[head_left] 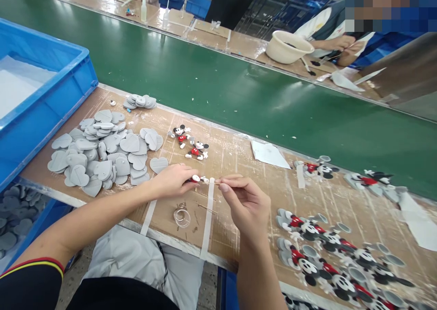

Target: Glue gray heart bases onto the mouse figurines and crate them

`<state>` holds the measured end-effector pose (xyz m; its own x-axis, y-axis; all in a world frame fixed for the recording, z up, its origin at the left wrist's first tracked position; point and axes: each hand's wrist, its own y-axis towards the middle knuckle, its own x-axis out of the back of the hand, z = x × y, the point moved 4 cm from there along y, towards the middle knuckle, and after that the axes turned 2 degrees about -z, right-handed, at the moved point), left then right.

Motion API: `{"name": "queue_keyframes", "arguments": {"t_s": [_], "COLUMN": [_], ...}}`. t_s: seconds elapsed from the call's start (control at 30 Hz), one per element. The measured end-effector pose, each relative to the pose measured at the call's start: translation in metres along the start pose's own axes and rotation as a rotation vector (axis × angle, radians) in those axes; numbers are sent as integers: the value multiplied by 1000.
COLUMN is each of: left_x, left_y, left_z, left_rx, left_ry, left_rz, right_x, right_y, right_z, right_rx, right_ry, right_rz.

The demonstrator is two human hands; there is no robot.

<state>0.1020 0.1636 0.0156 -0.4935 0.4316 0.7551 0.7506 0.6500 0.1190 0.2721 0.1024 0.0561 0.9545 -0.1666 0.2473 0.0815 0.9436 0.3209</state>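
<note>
Head view is looking down at two bare hands working close together over a brown cardboard-covered bench (225,141). The left hand (174,181) is pinching a tiny Mickey Mouse figure with red shorts (195,179), and its fingers are curling around it. The right hand (246,207) is pinching a thin pale stick (217,181) between its thumb and first finger. The tip of the stick is right at the tiny figure, but it is too small to tell if they are touching.

Just below the hands, a long strip of white tape (209,214) is lying on the bench. A thin gold pin (206,208) and a clear plastic ring (182,217) are lying near it. To the left, a big pile of flat grey heart-shaped pieces (102,148) is sitting beside a bright blue plastic crate (44,87). Two small red-and-black Mickey figures (189,142) are lying past the left hand. On the right, rows of flat Mickey pieces (327,260) are lying on the bench. Past a wide green conveyor belt (205,82), a co-worker's hands (336,46) are working near a round white plastic bowl (289,46).
</note>
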Motion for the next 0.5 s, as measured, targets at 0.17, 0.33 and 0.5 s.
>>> {"name": "queue_keyframes", "arguments": {"t_s": [0.17, 0.33, 0.5], "left_x": [-1, -1, 0], "left_y": [1, 1, 1], "left_z": [3, 5, 4], "left_rx": [8, 36, 38], "left_ry": [-51, -77, -80], "left_rz": [-9, -22, -12], "right_x": [-13, -36, -41], "right_y": [-2, -10, -11], "right_z": [16, 14, 10], "right_rx": [-27, -40, -25], "right_ry": [-34, -94, -137], "right_rz": [552, 787, 792]}}
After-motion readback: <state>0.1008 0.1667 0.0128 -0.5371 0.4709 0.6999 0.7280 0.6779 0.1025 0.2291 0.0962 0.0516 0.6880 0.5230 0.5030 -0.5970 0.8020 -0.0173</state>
